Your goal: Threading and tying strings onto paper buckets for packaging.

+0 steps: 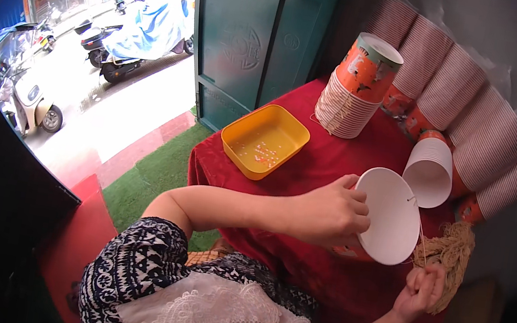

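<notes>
Over the red cloth-covered tabletop, a tilted, round, white-lined paper tub is clasped by the left hand; thin beige string is pinched by the right hand.

Left hand holds a cup, right hand by tan strings

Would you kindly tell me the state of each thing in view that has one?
Left hand: closed on the cup
Right hand: curled on the string
Cup: tilted, inside showing
String: running from cup to right hand
String bundle: bunched
Yellow tray: uncovered, small bits inside
Tall stack: upright, nested
White stack: tipped, nested
Door: open
White scooter: parked
</notes>
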### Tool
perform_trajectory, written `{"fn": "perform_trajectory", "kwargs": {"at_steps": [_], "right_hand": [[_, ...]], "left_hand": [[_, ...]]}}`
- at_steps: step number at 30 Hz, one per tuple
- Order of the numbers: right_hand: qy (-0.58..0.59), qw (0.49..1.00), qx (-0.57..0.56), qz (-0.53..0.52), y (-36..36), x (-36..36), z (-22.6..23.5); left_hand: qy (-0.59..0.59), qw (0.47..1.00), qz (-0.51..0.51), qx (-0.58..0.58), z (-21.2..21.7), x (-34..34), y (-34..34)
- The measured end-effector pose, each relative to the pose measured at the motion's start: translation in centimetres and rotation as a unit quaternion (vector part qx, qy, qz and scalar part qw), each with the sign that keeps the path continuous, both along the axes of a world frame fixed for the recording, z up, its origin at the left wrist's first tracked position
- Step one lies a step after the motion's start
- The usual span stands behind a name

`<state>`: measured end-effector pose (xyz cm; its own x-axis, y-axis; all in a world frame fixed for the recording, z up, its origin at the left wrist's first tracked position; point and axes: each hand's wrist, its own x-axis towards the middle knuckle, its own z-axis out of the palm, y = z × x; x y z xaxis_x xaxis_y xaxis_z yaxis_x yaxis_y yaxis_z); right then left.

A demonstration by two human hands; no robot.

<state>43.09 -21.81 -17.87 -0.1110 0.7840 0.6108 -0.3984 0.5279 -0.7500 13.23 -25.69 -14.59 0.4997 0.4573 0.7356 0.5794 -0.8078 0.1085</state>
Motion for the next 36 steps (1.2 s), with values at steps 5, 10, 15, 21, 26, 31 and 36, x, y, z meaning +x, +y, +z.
{"fn": "perform_trajectory", "kwargs": {"at_steps": [5, 10, 15, 21, 26, 31, 36], "right_hand": [[-0.004, 0.999, 0.026, 0.036, -2.5, -1.1, 0.0], [0.046, 0.991, 0.008, 0.125, -4.1, -1.6, -0.5], [0.139, 0.975, -0.021, 0.175, -5.3, -1.5, -1.9], [0.336, 0.904, -0.098, 0.245, -3.7, -3.8, -2.0], [0.359, 0.884, -0.102, 0.281, -2.1, -5.5, -2.2], [0.385, 0.866, -0.126, 0.294, -2.2, -6.7, -2.0], [0.299, 0.916, -0.170, 0.208, -2.2, -8.6, -2.8]], "left_hand": [[-0.025, 0.995, 0.092, 0.012, -2.1, 3.1, 1.2], [-0.026, 0.976, 0.216, 0.002, -2.9, 4.8, 0.6], [-0.032, 0.972, 0.230, -0.041, -3.7, 6.2, 0.2], [-0.130, 0.978, 0.164, -0.010, -2.4, 5.3, -3.5], [-0.210, 0.968, 0.000, -0.140, -4.0, 6.0, -4.8], [-0.322, 0.841, -0.085, -0.426, -6.6, 8.0, -4.4], [-0.400, 0.772, -0.083, -0.488, -8.3, 8.0, -4.3]]}}
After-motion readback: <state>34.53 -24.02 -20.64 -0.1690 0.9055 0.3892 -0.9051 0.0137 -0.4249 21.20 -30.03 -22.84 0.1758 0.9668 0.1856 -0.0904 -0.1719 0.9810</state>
